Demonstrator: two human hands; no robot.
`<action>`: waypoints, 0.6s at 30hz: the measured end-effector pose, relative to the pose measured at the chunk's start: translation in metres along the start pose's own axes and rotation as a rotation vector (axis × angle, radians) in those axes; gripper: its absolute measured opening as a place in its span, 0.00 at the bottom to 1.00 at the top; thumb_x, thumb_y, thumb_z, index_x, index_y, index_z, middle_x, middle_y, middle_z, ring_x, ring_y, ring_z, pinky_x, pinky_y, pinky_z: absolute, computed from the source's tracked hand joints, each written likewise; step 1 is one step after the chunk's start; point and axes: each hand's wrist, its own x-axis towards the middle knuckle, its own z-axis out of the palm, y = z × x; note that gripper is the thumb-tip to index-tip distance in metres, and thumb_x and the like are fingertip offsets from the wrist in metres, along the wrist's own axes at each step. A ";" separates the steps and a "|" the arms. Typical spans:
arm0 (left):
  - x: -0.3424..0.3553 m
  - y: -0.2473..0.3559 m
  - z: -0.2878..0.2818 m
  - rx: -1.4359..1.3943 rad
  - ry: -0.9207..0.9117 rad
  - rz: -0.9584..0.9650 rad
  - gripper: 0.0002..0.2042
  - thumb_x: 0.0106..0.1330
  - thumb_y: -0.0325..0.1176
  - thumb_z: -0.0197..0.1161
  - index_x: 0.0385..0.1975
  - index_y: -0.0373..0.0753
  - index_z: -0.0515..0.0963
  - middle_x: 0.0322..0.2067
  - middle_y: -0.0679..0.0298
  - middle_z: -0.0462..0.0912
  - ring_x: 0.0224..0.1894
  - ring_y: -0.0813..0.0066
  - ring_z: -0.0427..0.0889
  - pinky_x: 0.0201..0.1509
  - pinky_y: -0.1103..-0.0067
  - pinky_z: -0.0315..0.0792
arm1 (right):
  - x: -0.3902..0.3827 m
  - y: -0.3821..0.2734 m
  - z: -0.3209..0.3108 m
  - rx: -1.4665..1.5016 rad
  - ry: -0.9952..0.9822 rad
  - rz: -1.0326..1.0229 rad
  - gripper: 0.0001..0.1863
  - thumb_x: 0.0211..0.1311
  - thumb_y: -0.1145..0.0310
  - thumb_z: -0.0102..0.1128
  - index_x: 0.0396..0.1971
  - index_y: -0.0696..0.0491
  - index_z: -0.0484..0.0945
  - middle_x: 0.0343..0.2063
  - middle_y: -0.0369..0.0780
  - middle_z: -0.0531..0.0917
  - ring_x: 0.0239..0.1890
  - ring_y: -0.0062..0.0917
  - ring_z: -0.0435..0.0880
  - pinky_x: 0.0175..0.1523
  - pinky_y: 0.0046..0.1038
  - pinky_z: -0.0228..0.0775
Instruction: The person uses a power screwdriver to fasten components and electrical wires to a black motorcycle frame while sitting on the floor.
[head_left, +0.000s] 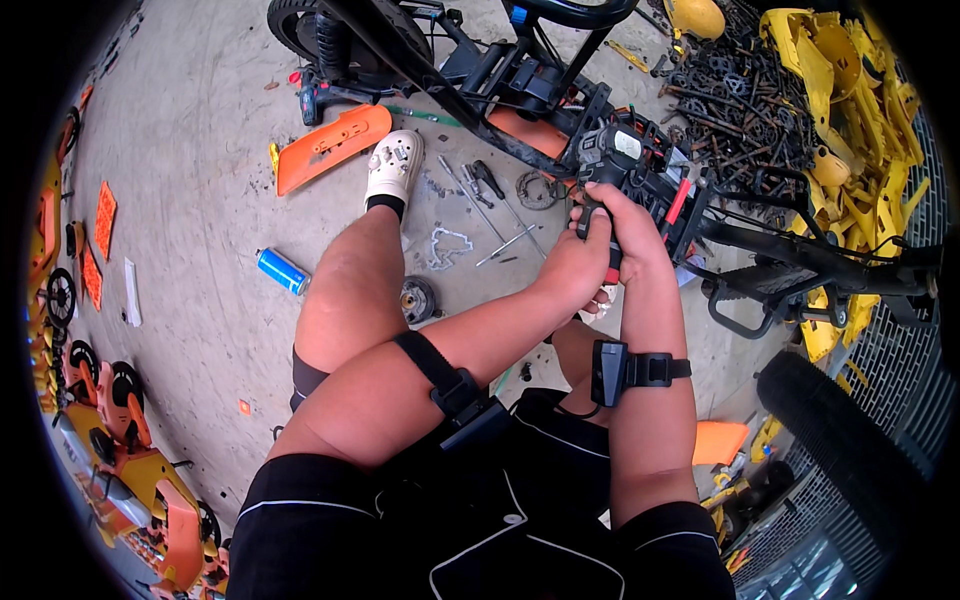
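Observation:
My left hand [580, 262] and my right hand [632, 222] are close together, both closed around the grip of a black and red cordless power tool [612, 262]. Its tip is hidden among dark parts of a black-framed scooter or bike [530, 80] lying across the upper middle. My fingers cover much of the grip. Just left of the hands, a long metal rod [520, 228], a screwdriver-like tool with a black handle [488, 178] and a coil of dark cable [538, 190] lie on the concrete floor. A thin pale gasket-like outline [450, 248] rests nearby.
An orange panel [333, 150] and another power drill [312, 98] lie upper left, with a blue can [283, 271] below. A round metal part [418, 298] sits near my knee. Dark metal parts [730, 110] and yellow panels [830, 70] are piled upper right. Orange vehicles [130, 450] line the left.

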 end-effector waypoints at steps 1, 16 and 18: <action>0.000 0.000 0.000 0.000 0.001 0.001 0.34 0.73 0.66 0.39 0.55 0.35 0.65 0.34 0.60 0.78 0.21 0.72 0.80 0.20 0.77 0.76 | -0.001 0.000 0.001 0.000 0.004 0.002 0.16 0.62 0.59 0.66 0.40 0.57 0.83 0.32 0.40 0.85 0.35 0.26 0.83 0.44 0.29 0.78; -0.004 0.002 -0.001 0.008 0.010 0.006 0.34 0.72 0.65 0.42 0.54 0.34 0.65 0.33 0.60 0.78 0.20 0.73 0.79 0.20 0.78 0.75 | 0.000 0.002 0.002 -0.006 0.006 -0.017 0.15 0.62 0.59 0.66 0.38 0.56 0.81 0.31 0.40 0.84 0.32 0.27 0.83 0.41 0.29 0.78; -0.006 0.003 -0.001 0.021 0.011 0.008 0.34 0.72 0.65 0.43 0.54 0.33 0.65 0.33 0.61 0.79 0.20 0.74 0.79 0.19 0.78 0.75 | 0.000 0.003 0.001 0.003 0.001 -0.017 0.16 0.62 0.59 0.66 0.39 0.57 0.81 0.31 0.40 0.84 0.32 0.27 0.83 0.41 0.29 0.78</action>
